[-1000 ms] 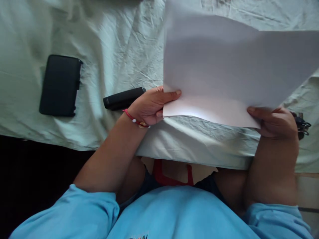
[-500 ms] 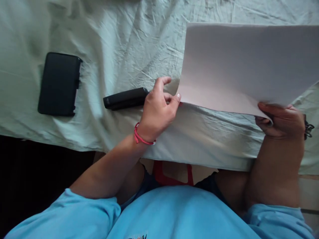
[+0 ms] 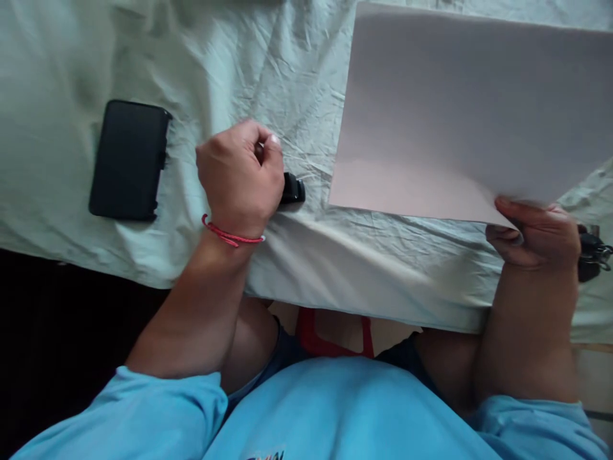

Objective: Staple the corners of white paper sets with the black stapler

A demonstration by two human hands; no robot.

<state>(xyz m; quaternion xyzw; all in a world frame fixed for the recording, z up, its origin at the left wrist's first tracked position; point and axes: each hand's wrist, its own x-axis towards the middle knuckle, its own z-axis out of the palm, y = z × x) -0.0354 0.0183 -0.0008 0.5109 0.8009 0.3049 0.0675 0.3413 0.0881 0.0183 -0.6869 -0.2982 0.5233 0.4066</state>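
Observation:
My right hand (image 3: 541, 233) grips the lower edge of a large white sheet of paper (image 3: 431, 121), thumb on top and fingers curled beneath. The sheet is held over the cloth, its left part hanging free. My left hand (image 3: 242, 176), with a red string bracelet at the wrist, is closed over a black stapler (image 3: 294, 189). Only the stapler's right end pokes out beside the hand; the rest is hidden under it. The fingertips are mostly out of sight.
A flat black case (image 3: 129, 160) lies on the left of the wrinkled pale green cloth (image 3: 306, 255). Dark keys or clips (image 3: 594, 252) lie beside my right wrist. The cloth's front edge runs above my lap, with a red frame (image 3: 311, 332) below.
My left hand has let go of the paper's lower left corner and moved left onto the stapler, closing over it. My right hand keeps its grip on the sheet.

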